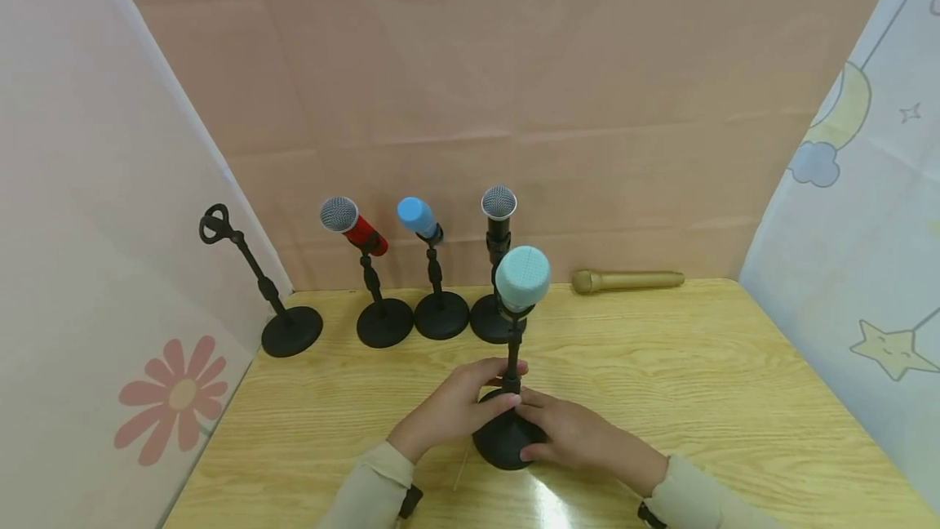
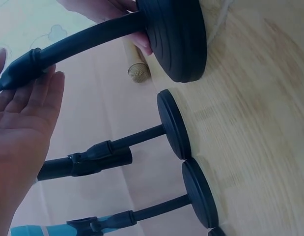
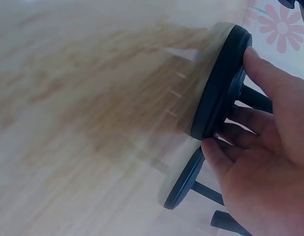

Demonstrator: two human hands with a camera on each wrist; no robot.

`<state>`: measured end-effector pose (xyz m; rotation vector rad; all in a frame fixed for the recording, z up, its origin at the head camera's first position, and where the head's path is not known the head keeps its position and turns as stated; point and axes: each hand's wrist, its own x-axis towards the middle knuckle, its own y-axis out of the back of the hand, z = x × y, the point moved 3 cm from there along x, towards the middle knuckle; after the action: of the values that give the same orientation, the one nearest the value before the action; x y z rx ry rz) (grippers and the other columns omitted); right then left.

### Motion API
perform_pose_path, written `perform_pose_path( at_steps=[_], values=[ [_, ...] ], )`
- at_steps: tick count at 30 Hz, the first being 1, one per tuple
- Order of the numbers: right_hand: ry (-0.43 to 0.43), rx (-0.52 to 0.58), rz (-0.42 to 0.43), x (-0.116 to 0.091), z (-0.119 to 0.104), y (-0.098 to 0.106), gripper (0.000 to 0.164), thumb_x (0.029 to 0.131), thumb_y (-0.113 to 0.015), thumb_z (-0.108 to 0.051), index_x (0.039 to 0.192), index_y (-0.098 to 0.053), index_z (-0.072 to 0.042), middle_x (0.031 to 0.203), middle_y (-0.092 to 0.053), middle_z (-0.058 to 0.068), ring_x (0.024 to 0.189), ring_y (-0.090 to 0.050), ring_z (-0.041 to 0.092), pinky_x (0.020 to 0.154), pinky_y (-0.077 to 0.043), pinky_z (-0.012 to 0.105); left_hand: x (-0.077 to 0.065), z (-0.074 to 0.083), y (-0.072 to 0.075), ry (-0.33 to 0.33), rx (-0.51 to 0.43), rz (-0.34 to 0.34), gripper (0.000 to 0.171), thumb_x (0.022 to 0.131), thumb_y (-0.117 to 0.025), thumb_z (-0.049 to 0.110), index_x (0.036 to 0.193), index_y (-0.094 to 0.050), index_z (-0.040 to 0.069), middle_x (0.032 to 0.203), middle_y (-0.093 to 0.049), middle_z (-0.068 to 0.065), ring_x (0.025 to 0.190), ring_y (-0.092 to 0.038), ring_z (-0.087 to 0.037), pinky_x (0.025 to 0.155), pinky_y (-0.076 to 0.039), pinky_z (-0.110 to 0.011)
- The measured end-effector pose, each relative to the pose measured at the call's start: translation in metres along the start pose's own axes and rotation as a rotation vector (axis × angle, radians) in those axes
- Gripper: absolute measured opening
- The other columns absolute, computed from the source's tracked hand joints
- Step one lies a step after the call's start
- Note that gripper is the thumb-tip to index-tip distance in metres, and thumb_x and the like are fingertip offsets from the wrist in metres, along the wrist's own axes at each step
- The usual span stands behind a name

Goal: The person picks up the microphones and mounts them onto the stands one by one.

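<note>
A black microphone stand [image 1: 505, 441] bearing a mint-green microphone [image 1: 523, 277] is at the front middle of the table, between both hands. My left hand [image 1: 464, 402] grips its pole; in the left wrist view the fingers pass behind the pole's joint, with the thumb partly cut off at the edge. My right hand [image 1: 576, 433] holds the round base [image 3: 223, 81] by its rim, thumb and fingers spread along the edge. In the left wrist view the base [image 2: 176, 42] appears tilted against the tabletop. Whether it touches the table cannot be told.
Along the back stand a bare black stand [image 1: 291, 331] and stands with a red microphone [image 1: 363, 235], a blue microphone [image 1: 419, 217] and a black microphone [image 1: 499, 215]. A gold microphone [image 1: 627, 281] lies at the back right. Cloth walls [image 1: 573, 104] surround the wooden table [image 1: 720, 398].
</note>
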<state>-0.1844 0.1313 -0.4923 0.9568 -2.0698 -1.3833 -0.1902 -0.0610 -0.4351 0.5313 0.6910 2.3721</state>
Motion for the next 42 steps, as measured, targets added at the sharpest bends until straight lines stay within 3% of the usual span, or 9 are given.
perform_pose_path(
  at_steps=[11,20,26,36,42],
  values=[
    [0.001,-0.042,0.014,-0.002,-0.001,-0.001,0.067,0.093,-0.072,-0.044,0.138,-0.059,0.003,0.15,-0.05,0.019,0.131,-0.056,0.035,0.103,-0.051,0.045,0.006,-0.009,-0.005,0.073,-0.1,-0.05,0.04,0.103,-0.057,0.023,0.141,-0.058,0.013,0.134,-0.066,0.0,0.125,-0.059,-0.007,0.103,-0.047,-0.021],
    [0.007,-0.055,0.017,0.0,-0.002,-0.001,0.066,0.093,-0.072,-0.043,0.138,-0.059,0.003,0.149,-0.052,0.017,0.13,-0.058,0.034,0.103,-0.052,0.043,0.005,-0.009,-0.007,0.051,-0.074,0.025,0.029,0.101,-0.062,0.019,0.126,-0.065,0.006,0.117,-0.072,-0.01,0.111,-0.066,-0.006,0.093,-0.053,-0.019],
    [-0.002,-0.047,0.019,-0.001,-0.004,0.0,0.067,0.093,-0.072,-0.043,0.139,-0.059,0.003,0.151,-0.05,0.018,0.131,-0.056,0.034,0.104,-0.051,0.044,0.003,-0.007,-0.009,0.024,-0.027,0.124,0.026,0.097,-0.067,0.018,0.121,-0.069,0.008,0.114,-0.074,-0.004,0.109,-0.068,-0.008,0.088,-0.055,-0.019],
    [-0.034,-0.041,-0.003,0.0,-0.003,0.0,0.068,0.093,-0.071,-0.046,0.139,-0.059,0.002,0.152,-0.048,0.019,0.132,-0.056,0.035,0.103,-0.052,0.045,0.002,-0.005,-0.01,0.079,-0.03,0.294,0.027,0.087,-0.079,0.024,0.11,-0.075,0.01,0.103,-0.076,0.004,0.098,-0.071,-0.007,0.081,-0.057,-0.019],
    [-0.026,-0.053,0.01,0.0,-0.004,0.0,0.067,0.092,-0.073,-0.045,0.138,-0.059,0.001,0.149,-0.051,0.021,0.131,-0.056,0.035,0.103,-0.051,0.045,0.003,-0.004,-0.011,0.13,-0.051,0.337,0.025,0.082,-0.084,0.026,0.101,-0.074,0.013,0.094,-0.074,0.006,0.091,-0.071,-0.005,0.077,-0.058,-0.018]
  ],
)
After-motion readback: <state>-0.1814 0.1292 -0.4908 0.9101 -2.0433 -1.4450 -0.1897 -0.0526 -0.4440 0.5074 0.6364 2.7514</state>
